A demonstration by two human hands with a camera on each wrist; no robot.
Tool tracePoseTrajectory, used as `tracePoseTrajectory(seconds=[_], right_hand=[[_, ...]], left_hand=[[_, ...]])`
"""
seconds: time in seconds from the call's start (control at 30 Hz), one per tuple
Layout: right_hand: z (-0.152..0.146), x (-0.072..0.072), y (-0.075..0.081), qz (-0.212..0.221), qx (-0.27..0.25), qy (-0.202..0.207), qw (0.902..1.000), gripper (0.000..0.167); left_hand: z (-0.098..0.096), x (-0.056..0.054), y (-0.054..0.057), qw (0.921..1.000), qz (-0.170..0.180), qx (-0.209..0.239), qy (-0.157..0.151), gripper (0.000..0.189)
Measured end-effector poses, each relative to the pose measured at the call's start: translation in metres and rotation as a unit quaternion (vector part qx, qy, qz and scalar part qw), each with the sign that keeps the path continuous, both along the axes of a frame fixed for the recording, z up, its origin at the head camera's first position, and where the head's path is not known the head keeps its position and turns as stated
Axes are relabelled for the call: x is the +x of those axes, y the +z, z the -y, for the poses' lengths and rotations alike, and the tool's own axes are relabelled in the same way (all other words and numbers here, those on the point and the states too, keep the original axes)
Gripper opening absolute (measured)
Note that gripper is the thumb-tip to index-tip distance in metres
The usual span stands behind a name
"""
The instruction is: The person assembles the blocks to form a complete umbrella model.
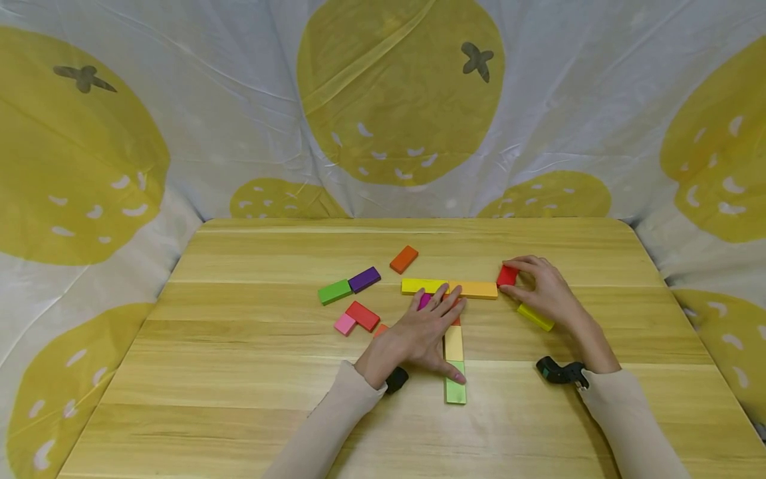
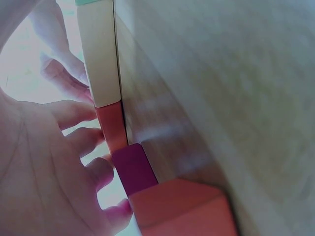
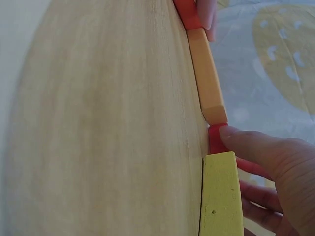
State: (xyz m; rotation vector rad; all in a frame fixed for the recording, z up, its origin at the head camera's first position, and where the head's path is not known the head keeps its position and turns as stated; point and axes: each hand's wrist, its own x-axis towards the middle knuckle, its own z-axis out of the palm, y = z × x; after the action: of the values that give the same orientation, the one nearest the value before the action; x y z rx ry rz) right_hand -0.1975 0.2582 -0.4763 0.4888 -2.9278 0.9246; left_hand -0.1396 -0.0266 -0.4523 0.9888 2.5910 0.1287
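Right hand [image 1: 547,293]: we pinch red block [image 1: 507,275] | left hand [image 1: 413,336]: our fingers spread by magenta block [image 1: 424,301] | risk: pushing red block left too hard may shift orange bar [image 1: 475,290]

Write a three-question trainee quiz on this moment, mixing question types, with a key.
1. Which block does the right hand pinch: A) pink, B) red, C) cream?
2. True or false: the left hand is curled into a fist.
3. Fill in: the darker green block lies end to end with the ____ block.

Key:
1. B, the red block.
2. False; its fingers are spread, the thumb over the pale green block.
3. The purple block.
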Motion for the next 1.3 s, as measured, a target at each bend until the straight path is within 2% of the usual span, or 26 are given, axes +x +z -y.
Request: tracePoseTrajectory(seconds=[0.3, 0.47, 0.7, 0.87, 1.1, 1.3], right_hand=[[0.001, 0.001, 0.002, 0.009, -0.002, 0.003, 1.0, 0.053], [-0.004, 0.002, 0.009, 0.026, -0.008, 0.017, 0.9995, 0.057], [-0.023, 0.01, 0.03, 0.095, -0.013, 0.032, 0.9949, 0.064], [-0.038, 0.015, 0.039, 0.126, -0.001, 0.067, 0.9898, 0.063], [-0.048, 0.017, 0.038, 0.133, 0.015, 0.12, 0.9837, 0.058], [-0.05, 0.019, 0.036, 0.135, 0.006, 0.132, 0.982, 0.055]], left_hand=[[0.0, 0.0, 0.0, 1.0, -0.006, 0.0, -0.004, 0.132], [0.0, 0.001, 0.0, 1.0, -0.003, 0.0, -0.003, 0.133], [0.0, 0.001, 0.001, 0.9999, 0.01, 0.005, -0.002, 0.133], [0.0, 0.001, 0.001, 1.0, 0.007, 0.004, -0.002, 0.133], [0.0, 0.0, 0.001, 1.0, 0.01, 0.002, 0.0, 0.133], [0.0, 0.0, 0.0, 1.0, 0.006, -0.001, -0.001, 0.133]])
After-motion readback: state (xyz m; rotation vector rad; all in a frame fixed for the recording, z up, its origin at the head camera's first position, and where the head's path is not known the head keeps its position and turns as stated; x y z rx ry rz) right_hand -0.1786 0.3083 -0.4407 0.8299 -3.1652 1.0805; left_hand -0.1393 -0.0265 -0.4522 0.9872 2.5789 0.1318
